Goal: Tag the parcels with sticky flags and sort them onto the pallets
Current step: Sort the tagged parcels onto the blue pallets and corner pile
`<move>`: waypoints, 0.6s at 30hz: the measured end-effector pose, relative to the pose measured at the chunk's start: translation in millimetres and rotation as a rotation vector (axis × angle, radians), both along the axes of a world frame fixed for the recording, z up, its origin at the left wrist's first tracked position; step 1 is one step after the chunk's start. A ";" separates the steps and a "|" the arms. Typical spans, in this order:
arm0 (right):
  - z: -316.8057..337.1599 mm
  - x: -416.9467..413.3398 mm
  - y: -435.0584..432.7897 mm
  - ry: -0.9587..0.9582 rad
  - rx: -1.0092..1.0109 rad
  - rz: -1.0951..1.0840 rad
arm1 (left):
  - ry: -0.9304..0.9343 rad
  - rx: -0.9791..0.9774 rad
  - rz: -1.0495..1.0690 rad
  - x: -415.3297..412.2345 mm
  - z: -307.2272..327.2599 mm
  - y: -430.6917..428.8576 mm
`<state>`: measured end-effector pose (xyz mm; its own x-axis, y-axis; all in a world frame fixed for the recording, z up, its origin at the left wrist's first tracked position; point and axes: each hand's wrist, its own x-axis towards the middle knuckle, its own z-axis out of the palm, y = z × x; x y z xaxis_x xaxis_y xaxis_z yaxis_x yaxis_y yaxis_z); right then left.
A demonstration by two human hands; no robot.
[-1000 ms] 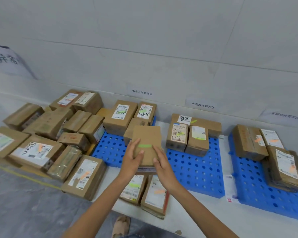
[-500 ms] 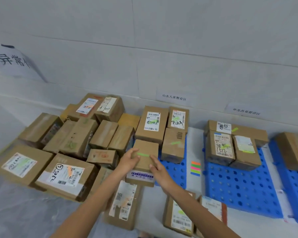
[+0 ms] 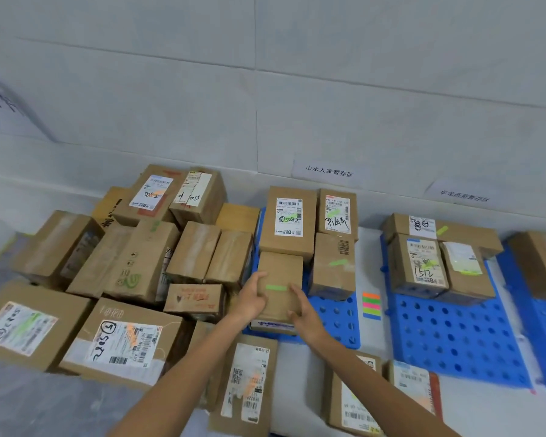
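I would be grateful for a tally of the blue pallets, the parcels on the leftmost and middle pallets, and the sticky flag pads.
Blue pallets: 3
Parcels on the leftmost pallet: 4
Parcels on the middle pallet: 3
Sticky flag pads: 1
Total: 11

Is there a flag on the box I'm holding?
On: a green sticky flag lies across the top of the box, between left hand and right hand.
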<state>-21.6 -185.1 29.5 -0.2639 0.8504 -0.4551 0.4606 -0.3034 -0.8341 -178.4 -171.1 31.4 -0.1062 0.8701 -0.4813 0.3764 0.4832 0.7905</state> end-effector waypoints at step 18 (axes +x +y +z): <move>-7.5 -2.4 3.6 -0.126 0.227 0.135 | 0.176 0.197 -0.030 -1.2 -6.6 -9.8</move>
